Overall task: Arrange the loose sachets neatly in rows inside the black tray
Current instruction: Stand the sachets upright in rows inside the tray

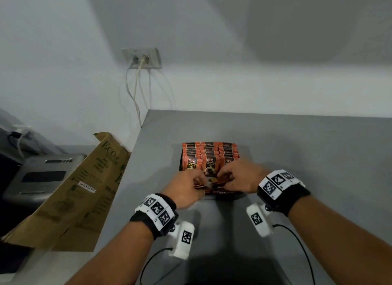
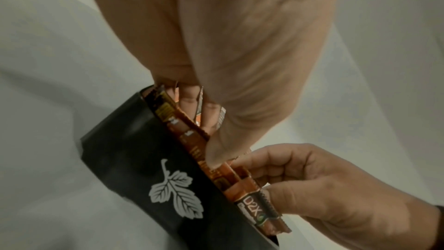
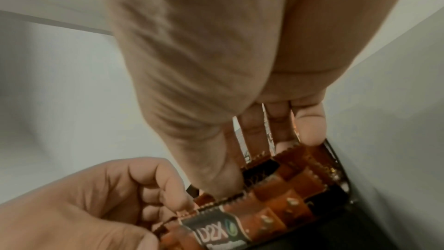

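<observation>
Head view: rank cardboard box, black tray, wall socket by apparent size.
1. cardboard box
2. black tray, mostly hidden by sachets and hands
3. wall socket, though it is farther away, so true size is unsure

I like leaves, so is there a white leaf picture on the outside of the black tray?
Yes, the left wrist view shows a white leaf printed on the outer wall of the black tray.

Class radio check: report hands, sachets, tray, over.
Left hand and right hand both pinch loose sachets at the black tray front. Rows stand behind. Nothing blocking.
</observation>
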Demonstrator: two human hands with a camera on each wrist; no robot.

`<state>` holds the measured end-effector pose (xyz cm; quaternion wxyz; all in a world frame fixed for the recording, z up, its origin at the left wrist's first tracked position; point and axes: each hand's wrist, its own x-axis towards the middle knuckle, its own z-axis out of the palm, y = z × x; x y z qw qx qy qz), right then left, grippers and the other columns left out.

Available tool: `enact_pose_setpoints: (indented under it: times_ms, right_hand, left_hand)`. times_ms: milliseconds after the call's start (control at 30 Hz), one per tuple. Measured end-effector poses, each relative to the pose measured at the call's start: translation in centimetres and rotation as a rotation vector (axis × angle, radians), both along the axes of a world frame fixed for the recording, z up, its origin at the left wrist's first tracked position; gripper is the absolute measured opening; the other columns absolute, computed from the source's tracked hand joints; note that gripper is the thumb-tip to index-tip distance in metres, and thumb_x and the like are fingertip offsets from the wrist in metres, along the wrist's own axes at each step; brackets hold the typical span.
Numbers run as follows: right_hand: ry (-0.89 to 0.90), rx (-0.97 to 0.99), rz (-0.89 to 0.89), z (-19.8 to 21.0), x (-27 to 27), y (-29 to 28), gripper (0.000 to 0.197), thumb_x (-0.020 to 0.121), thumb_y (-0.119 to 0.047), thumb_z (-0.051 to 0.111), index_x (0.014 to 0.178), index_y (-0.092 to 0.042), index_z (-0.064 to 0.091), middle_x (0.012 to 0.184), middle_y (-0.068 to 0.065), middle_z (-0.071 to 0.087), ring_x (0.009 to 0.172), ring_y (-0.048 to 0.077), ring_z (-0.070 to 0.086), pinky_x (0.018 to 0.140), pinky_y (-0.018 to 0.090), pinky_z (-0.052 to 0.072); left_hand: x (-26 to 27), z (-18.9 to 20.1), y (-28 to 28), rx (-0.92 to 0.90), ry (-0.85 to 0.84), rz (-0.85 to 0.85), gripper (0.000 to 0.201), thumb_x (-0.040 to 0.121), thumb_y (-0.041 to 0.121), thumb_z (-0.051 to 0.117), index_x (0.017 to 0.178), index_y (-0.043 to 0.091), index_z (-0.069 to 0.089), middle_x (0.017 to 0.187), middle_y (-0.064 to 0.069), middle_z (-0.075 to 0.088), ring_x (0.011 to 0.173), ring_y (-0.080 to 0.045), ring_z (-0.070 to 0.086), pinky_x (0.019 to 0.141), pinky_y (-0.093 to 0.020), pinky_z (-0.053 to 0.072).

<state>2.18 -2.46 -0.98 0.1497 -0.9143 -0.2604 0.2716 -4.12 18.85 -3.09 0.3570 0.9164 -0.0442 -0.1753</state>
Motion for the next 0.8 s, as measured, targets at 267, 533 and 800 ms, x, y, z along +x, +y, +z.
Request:
enact_pose_setpoints:
  times_ms: [267, 533, 800]
  right_hand:
    - [-0.096, 0.026, -0.001, -0.7, -0.2, 0.0, 0.029, 0.092, -0.026, 0.059, 0.119, -0.029, 0.068, 0.112, -0.004, 0.071, 0.094, 0.016, 0.065, 0.083, 0.027, 0.05]
    - [-0.19, 0.056, -0.013, -1.1, -1.2, 0.3, 0.031, 0.087, -0.023, 0.06, 0.117, -0.027, 0.067, 0.106, -0.001, 0.07, 0.093, 0.02, 0.066, 0.078, 0.03, 0.052]
    - [-0.255, 0.01, -0.011, -1.3, -1.0, 0.6, 0.025, 0.09, -0.028, 0.057, 0.114, -0.027, 0.065, 0.104, -0.001, 0.069, 0.092, 0.02, 0.065, 0.077, 0.032, 0.054]
  left_hand:
    - [0.1, -0.7, -0.4, -0.064, -0.091, -0.074, 0.031, 0.082, 0.027, 0.076, 0.112, 0.033, 0.069, 0.107, 0.017, 0.062, 0.102, -0.002, 0.059, 0.094, -0.025, 0.048]
    - [0.4, -2.0, -0.3, -0.028, -0.103, -0.213, 0.03, 0.083, 0.038, 0.068, 0.112, 0.036, 0.074, 0.114, 0.011, 0.058, 0.108, -0.007, 0.055, 0.103, -0.036, 0.045]
    - [0.6, -2.4, -0.2, -0.063, -0.126, -0.252, 0.027, 0.083, 0.04, 0.064, 0.107, 0.037, 0.074, 0.107, 0.015, 0.066, 0.103, -0.005, 0.059, 0.096, -0.037, 0.049]
